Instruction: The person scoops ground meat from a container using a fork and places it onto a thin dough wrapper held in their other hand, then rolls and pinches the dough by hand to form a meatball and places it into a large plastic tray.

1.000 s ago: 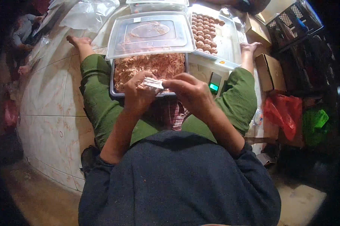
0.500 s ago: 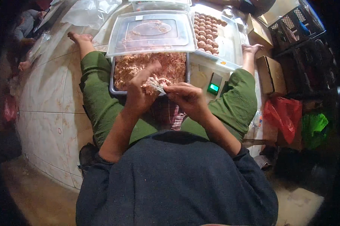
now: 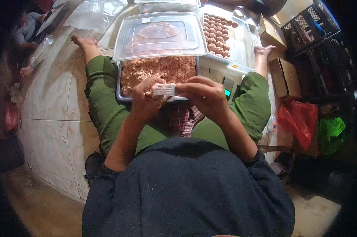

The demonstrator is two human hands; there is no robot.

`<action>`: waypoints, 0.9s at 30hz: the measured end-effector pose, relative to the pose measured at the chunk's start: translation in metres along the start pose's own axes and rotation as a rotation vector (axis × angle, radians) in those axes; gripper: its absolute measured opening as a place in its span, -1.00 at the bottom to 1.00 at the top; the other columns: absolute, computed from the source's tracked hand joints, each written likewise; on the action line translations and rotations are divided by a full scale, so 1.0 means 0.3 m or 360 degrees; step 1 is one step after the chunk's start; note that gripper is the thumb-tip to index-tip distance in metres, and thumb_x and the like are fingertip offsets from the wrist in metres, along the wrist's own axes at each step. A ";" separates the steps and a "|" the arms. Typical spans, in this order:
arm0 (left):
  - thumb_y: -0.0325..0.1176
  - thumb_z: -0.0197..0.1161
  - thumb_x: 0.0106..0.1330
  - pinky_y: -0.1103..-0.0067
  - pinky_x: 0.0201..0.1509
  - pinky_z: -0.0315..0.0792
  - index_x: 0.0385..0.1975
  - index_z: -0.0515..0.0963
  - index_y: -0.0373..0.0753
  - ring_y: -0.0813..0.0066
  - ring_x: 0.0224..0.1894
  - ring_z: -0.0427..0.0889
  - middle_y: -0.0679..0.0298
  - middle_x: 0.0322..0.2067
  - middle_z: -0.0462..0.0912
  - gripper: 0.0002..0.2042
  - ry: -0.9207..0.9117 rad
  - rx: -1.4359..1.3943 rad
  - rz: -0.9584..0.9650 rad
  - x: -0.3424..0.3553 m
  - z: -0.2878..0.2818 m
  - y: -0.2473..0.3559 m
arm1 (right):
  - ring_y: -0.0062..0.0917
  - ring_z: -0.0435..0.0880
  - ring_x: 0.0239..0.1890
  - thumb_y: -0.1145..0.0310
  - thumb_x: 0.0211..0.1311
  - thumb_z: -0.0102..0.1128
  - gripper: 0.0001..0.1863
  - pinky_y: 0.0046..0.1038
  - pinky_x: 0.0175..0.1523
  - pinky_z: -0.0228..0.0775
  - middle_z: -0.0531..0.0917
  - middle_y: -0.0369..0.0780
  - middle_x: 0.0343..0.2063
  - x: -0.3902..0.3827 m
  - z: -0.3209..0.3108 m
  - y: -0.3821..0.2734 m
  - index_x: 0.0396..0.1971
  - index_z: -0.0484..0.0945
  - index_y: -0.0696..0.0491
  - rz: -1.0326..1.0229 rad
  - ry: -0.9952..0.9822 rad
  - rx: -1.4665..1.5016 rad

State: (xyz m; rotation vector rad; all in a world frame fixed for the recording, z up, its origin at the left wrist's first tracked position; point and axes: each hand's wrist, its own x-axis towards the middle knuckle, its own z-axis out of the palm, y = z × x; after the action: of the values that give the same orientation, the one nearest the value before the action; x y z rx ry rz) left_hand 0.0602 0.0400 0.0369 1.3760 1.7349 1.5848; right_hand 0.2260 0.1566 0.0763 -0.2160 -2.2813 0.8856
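Over the near rim of a grey tub (image 3: 118, 87), my two hands meet. My left hand (image 3: 144, 94) is closed around a clump of pinkish shredded mixture, the same look as the loose mixture (image 3: 158, 69) filling the tub. Against that clump lies a small whitish, see-through ribbed plastic piece (image 3: 164, 90). The fingers of my right hand (image 3: 205, 94) pinch its right end. How much of the piece sits inside my left palm is hidden.
A clear lid (image 3: 158, 47) rests across the tub's far part. Rows of brown balls (image 3: 216, 35) fill part of a clear tray (image 3: 241, 43) at the far right. A small scale (image 3: 228, 83) with a green screen is partly behind my right hand. Red bag (image 3: 301, 122) and cartons (image 3: 285, 77) stand right.
The ribbed plastic piece has turned, showing its broad face instead of a narrow edge. My left fingers have curled in, and my right hand has shifted slightly right, covering part of the scale.
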 end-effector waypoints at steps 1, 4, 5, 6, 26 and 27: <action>-0.47 0.35 -0.06 0.59 -0.33 0.44 -0.44 0.49 -0.30 0.61 -0.39 0.54 0.28 -0.48 0.56 -0.80 0.0000 -0.0001 0.0001 0.000 0.004 -0.002 | -0.45 0.64 -0.41 0.56 -0.03 0.26 -0.79 -0.49 -0.33 0.50 0.63 -0.19 -0.40 0.005 -0.008 -0.007 -0.31 0.63 0.09 0.0059 0.0034 0.0111; -0.43 0.35 -0.03 0.58 -0.34 0.43 -0.47 0.49 -0.31 0.56 -0.41 0.55 0.23 -0.50 0.56 -0.82 0.0104 0.0247 0.0216 0.008 0.015 0.016 | -0.47 0.65 -0.39 0.57 -0.02 0.25 -0.80 -0.50 -0.32 0.51 0.63 -0.19 -0.39 -0.005 0.011 0.019 -0.32 0.62 0.11 -0.0035 -0.0037 -0.0033; -0.42 0.35 -0.03 0.57 -0.35 0.44 -0.47 0.49 -0.31 0.54 -0.41 0.55 0.23 -0.51 0.56 -0.81 0.0080 0.0191 0.0153 0.010 0.010 0.037 | -0.48 0.65 -0.39 0.58 -0.02 0.25 -0.80 -0.51 -0.31 0.51 0.63 -0.19 -0.40 -0.019 0.021 0.020 -0.31 0.62 0.11 -0.0031 -0.0017 -0.0032; -0.40 0.35 -0.03 0.57 -0.35 0.44 -0.47 0.49 -0.31 0.51 -0.42 0.56 0.22 -0.51 0.56 -0.80 0.0062 0.0139 0.0084 0.009 0.006 0.048 | -0.48 0.65 -0.39 0.58 -0.02 0.25 -0.80 -0.51 -0.31 0.51 0.63 -0.19 -0.40 -0.017 0.019 0.017 -0.31 0.62 0.11 -0.0034 -0.0015 -0.0031; -0.35 0.40 0.00 0.58 -0.34 0.44 -0.33 0.47 -0.32 0.53 -0.42 0.52 0.24 -0.49 0.54 -0.69 -0.0075 0.0223 0.0081 0.002 0.017 0.029 | -0.50 0.63 -0.43 0.48 -0.03 0.26 -0.73 -0.52 -0.39 0.48 0.62 -0.26 -0.40 0.029 -0.110 -0.071 -0.24 0.60 -0.02 -0.0147 -0.0087 -0.0602; -0.38 0.41 -0.02 0.57 -0.29 0.46 -0.13 0.37 -0.31 0.51 -0.39 0.54 0.22 -0.46 0.56 -0.54 -0.0022 0.0239 0.0207 0.011 0.026 0.051 | -0.57 0.61 -0.43 0.51 0.01 0.24 -0.72 -0.55 -0.40 0.47 0.62 -0.26 -0.40 0.017 -0.098 -0.050 -0.20 0.59 0.01 0.0051 0.0003 -0.0359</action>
State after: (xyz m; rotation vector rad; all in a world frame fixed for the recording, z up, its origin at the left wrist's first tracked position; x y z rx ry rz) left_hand 0.0710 0.0447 0.0497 1.5967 1.8213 1.5334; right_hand 0.2421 0.1630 0.1047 -0.3533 -2.3807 0.6417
